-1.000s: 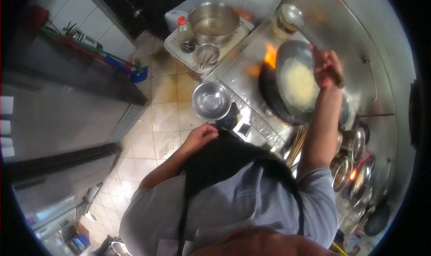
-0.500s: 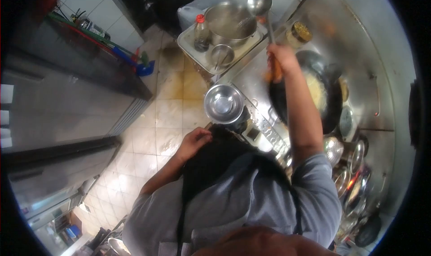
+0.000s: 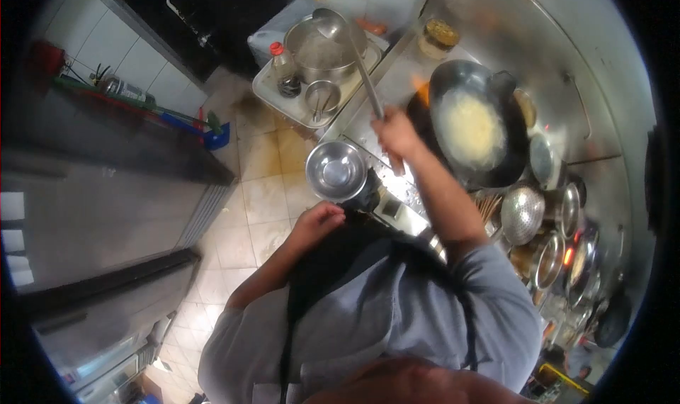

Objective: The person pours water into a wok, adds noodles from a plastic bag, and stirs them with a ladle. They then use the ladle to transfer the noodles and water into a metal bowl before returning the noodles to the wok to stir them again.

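Observation:
My right hand (image 3: 398,136) is wrapped round the handle of a long metal ladle (image 3: 367,81), whose bowl is over the large steel pot (image 3: 301,62). Right of that hand, a black wok (image 3: 453,78) holds a pale yellow round food (image 3: 473,129), with orange flame at its left edge. My left hand (image 3: 320,223) has curled fingers just below an empty steel bowl (image 3: 336,171); whether anything is between them is hidden.
A tray (image 3: 283,106) carries the pot, a red-capped bottle (image 3: 285,71) and a small steel cup (image 3: 323,99). A jar (image 3: 438,38) stands behind the wok. A perforated strainer (image 3: 523,215) and several pans are at the right. Dark cabinets line the left.
My right hand and the ladle have moved left, away from over the wok, and the ladle's bowl is now over the pot. The view has shifted slightly; my left hand looks much the same.

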The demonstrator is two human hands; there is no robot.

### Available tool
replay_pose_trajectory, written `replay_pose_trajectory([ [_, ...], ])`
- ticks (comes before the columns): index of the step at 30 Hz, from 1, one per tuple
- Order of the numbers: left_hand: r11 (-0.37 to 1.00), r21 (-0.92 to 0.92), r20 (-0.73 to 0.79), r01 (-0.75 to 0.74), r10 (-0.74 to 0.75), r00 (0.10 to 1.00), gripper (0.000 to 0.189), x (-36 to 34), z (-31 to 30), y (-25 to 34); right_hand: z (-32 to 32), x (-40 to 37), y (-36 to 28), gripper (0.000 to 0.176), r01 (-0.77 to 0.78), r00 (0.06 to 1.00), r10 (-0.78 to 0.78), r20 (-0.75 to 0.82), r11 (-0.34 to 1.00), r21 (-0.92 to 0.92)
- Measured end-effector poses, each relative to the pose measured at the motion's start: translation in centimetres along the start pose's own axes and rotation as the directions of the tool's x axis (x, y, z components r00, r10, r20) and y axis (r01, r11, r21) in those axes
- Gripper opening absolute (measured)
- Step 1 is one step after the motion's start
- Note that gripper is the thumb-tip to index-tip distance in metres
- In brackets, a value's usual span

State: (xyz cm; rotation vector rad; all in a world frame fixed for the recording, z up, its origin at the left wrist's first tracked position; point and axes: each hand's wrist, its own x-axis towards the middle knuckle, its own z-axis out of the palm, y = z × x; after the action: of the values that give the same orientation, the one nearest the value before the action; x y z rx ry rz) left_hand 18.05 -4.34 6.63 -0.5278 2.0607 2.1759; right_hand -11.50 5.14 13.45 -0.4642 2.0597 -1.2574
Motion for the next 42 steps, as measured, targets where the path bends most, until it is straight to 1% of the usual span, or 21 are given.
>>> replay_pose_trajectory([
  [7,0.996,0.003,0.039,0.087,-0.088,0.995,0.022,0.8,1.2,1.5,-3.4,-11.3,7.6,0.033,0.012,0.994,-0.010,-0.110,1.000,0.010],
  [9,0.999,-0.029,0.073,0.042,-0.040,0.997,0.022,1.6,1.8,1.7,-4.9,-14.0,9.4,0.034,-0.077,0.992,0.069,-0.106,0.995,-0.066],
  [11,0.998,-0.067,0.100,-0.001,0.007,0.995,0.022,2.4,2.6,2.0,-5.5,-15.9,10.5,0.034,-0.032,0.991,0.010,-0.133,0.986,-0.163],
  [12,0.999,-0.032,0.128,0.008,-0.004,0.992,0.021,2.7,3.1,2.7,-5.7,-16.7,11.0,0.034,0.009,0.988,-0.049,-0.145,0.965,-0.262],
  [15,0.998,0.065,0.175,0.007,-0.018,0.984,0.021,2.7,4.1,4.7,-4.9,-17.6,12.4,0.037,-0.062,0.988,0.000,-0.154,0.915,-0.399],
  [16,0.992,0.122,0.208,-0.007,-0.019,0.978,0.020,3.4,4.7,5.3,-4.5,-18.5,11.1,0.037,-0.080,0.988,0.030,-0.151,0.938,-0.337],
  [17,0.990,0.136,0.265,-0.021,-0.016,0.964,0.020,4.0,5.1,4.8,-4.1,-18.7,14.1,0.037,0.131,0.964,-0.196,-0.180,0.937,-0.323],
  [18,0.999,0.048,0.230,0.007,-0.018,0.973,0.020,4.1,4.9,3.5,-4.2,-19.5,12.0,0.035,-0.021,0.990,-0.032,-0.138,0.931,-0.365],
  [19,0.999,-0.037,0.205,0.039,-0.031,0.978,0.020,4.1,4.8,2.7,-4.4,-20.4,11.4,0.031,-0.054,0.991,0.017,-0.134,0.961,-0.272],
  [20,0.997,0.048,0.204,0.056,-0.065,0.977,0.020,4.0,4.9,3.3,-4.2,-20.9,12.7,0.029,0.038,0.971,-0.104,-0.214,0.956,-0.292],
  [21,0.989,0.135,0.199,0.068,-0.094,0.976,0.021,3.9,5.0,3.9,-5.0,-21.5,11.5,0.028,-0.112,0.956,0.095,-0.278,0.993,-0.044],
  [23,0.990,0.127,0.197,0.058,-0.082,0.977,0.020,3.7,5.0,2.9,-6.9,-22.2,11.6,0.030,0.017,0.889,0.077,-0.451,0.979,0.202],
  [25,0.988,0.155,0.219,0.028,-0.062,0.974,0.019,3.5,5.5,3.1,-11.0,-23.8,8.0,0.032,-0.019,0.769,0.182,-0.612,0.965,0.262],
  [27,0.985,0.171,0.206,0.009,-0.044,0.978,0.018,3.4,5.9,3.2,-16.3,-23.3,10.8,0.033,0.038,0.614,0.105,-0.783,0.986,0.162],
  [29,0.994,0.109,0.174,0.026,-0.045,0.984,0.017,3.8,6.3,2.7,-21.7,-24.6,10.1,0.029,-0.079,0.492,0.256,-0.832,0.965,0.250],
  [31,0.989,0.147,0.165,0.030,-0.054,0.985,0.018,4.0,6.8,2.4,-27.0,-25.8,10.7,0.023,-0.059,0.480,0.266,-0.836,0.961,0.272],
  [33,0.982,0.186,0.154,0.040,-0.069,0.986,0.018,3.9,7.6,2.4,-32.4,-25.6,13.8,0.013,0.073,0.492,0.254,-0.833,0.941,0.330],
  [35,0.988,0.126,0.129,0.085,-0.101,0.987,0.018,3.5,8.4,2.7,-37.7,-24.2,16.9,0.011,0.302,0.587,0.287,-0.757,0.790,0.534],
  [37,0.989,0.114,0.118,0.098,-0.111,0.987,0.018,3.3,9.3,3.2,-41.5,-23.2,16.9,0.013,0.395,0.656,0.386,-0.649,0.557,0.731],
  [39,0.989,0.098,0.111,0.107,-0.118,0.987,0.018,3.5,9.7,3.1,-43.7,-22.6,16.8,0.011,0.431,0.713,0.391,-0.581,0.409,0.804],
  [42,0.993,0.072,0.124,0.090,-0.098,0.987,0.018,3.7,10.0,2.6,-45.4,-22.0,17.7,0.010,0.431,0.711,0.384,-0.589,0.424,0.797],
])
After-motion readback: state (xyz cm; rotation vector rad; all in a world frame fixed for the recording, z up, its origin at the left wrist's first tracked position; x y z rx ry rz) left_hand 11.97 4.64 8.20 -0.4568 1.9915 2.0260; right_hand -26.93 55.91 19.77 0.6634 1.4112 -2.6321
